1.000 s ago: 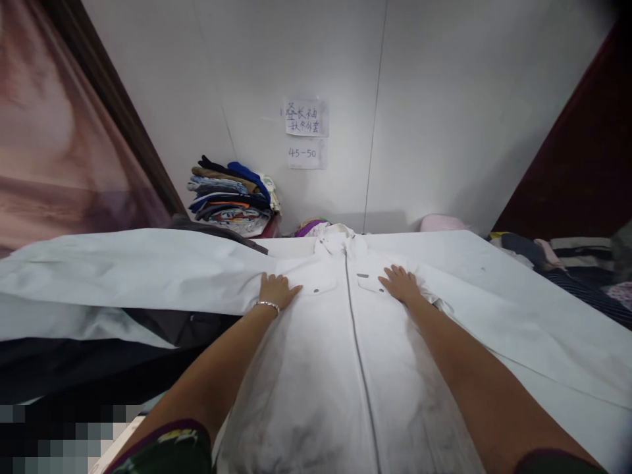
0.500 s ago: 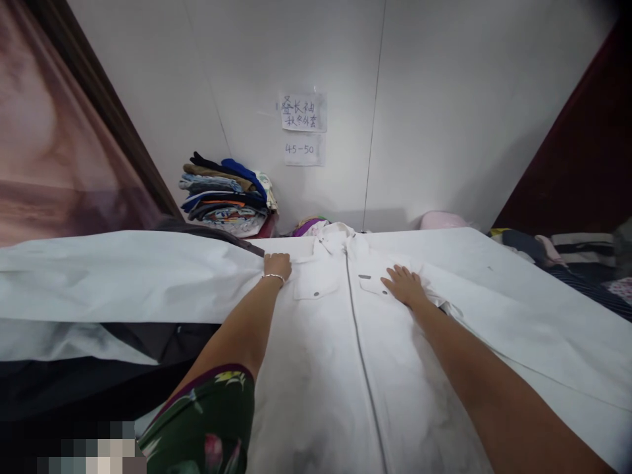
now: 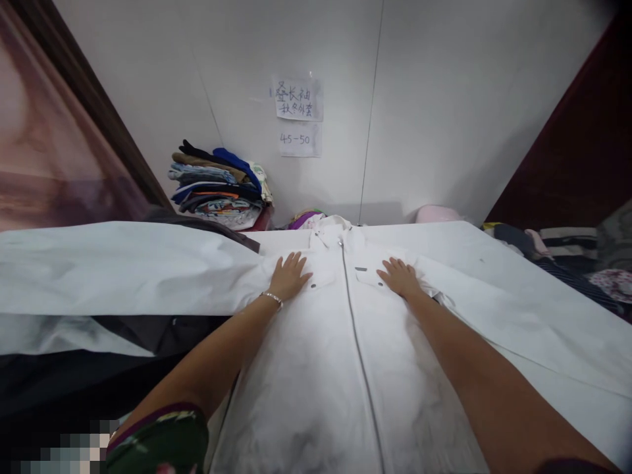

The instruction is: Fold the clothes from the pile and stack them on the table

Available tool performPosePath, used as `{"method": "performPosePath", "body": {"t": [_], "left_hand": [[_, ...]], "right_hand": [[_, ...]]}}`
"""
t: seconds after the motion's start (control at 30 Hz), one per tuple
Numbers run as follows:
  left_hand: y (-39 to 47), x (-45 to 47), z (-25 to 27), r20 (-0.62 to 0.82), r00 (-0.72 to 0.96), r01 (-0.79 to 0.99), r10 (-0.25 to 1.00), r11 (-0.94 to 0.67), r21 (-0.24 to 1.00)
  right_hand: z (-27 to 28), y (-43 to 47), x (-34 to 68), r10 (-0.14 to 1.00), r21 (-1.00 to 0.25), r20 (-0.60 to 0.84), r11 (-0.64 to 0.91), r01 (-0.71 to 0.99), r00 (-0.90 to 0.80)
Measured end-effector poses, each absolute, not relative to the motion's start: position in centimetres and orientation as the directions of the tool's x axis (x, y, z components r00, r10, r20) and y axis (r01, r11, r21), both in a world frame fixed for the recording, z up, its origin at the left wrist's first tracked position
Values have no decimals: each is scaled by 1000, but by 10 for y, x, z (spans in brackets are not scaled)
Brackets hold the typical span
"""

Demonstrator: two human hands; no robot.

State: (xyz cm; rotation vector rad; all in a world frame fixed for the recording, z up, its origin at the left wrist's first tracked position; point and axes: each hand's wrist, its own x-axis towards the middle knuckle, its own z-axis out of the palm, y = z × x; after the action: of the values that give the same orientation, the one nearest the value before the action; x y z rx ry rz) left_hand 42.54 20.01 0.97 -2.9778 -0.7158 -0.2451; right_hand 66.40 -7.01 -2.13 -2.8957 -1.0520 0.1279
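Observation:
A white zip-front jacket (image 3: 316, 368) lies face up with its collar at the far end and its zip running toward me. Both sleeves stretch out sideways. My left hand (image 3: 289, 276) rests flat, fingers spread, on the chest beside the left-hand pocket flap. On the other side of the zip, my right hand (image 3: 399, 276) presses flat near the other pocket flap, fingers also spread. Neither hand grips the cloth. A bracelet circles my left wrist.
The white table (image 3: 434, 238) carries the jacket. Folded clothes are stacked (image 3: 220, 191) against the wall at the back left. Dark clothing (image 3: 74, 382) lies under the left sleeve. More garments (image 3: 567, 250) are piled at the right. Two handwritten papers (image 3: 299, 99) hang on the wall.
My left hand has gone from closed at the jacket's shoulder edge to spread flat on the chest, slightly further right. My right hand stays flat in place. The view has tilted a little.

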Motion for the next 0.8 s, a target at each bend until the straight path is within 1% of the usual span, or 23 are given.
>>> {"method": "performPosePath", "body": {"t": [0.07, 0.13, 0.2, 0.3, 0.37, 0.4, 0.5, 0.57, 0.73, 0.8], "left_hand": [[196, 418, -2, 74, 866, 495, 494, -869, 18], [196, 415, -9, 10, 840, 541, 542, -839, 51], [197, 416, -10, 1, 838, 544, 545, -837, 62], [198, 419, -7, -8, 844, 535, 536, -842, 73], [198, 419, -5, 3, 840, 540, 542, -838, 80], [197, 418, -5, 32, 836, 544, 548, -835, 77], [191, 414, -2, 190, 812, 554, 552, -831, 47], [182, 411, 2, 244, 810, 547, 534, -837, 17], [135, 391, 22, 172, 846, 513, 505, -858, -3], [111, 371, 28, 144, 874, 469, 464, -883, -3]], "right_hand": [[-15, -69, 663, 644, -93, -87, -765, 637, 760], [-6, -67, 662, 646, -97, -128, -764, 638, 753], [6, -67, 658, 650, -97, -155, -760, 643, 744], [19, -77, 637, 670, -96, -132, -743, 663, 731], [17, -92, 615, 713, -93, -90, -701, 707, 696], [14, -102, 602, 747, -95, -78, -665, 741, 660], [-3, -132, 571, 825, -114, -66, -565, 817, 561], [-13, -147, 561, 827, -126, -61, -562, 818, 559], [-9, -150, 559, 819, -119, -70, -574, 810, 569], [-1, -147, 559, 816, -117, -95, -577, 808, 570]]}}
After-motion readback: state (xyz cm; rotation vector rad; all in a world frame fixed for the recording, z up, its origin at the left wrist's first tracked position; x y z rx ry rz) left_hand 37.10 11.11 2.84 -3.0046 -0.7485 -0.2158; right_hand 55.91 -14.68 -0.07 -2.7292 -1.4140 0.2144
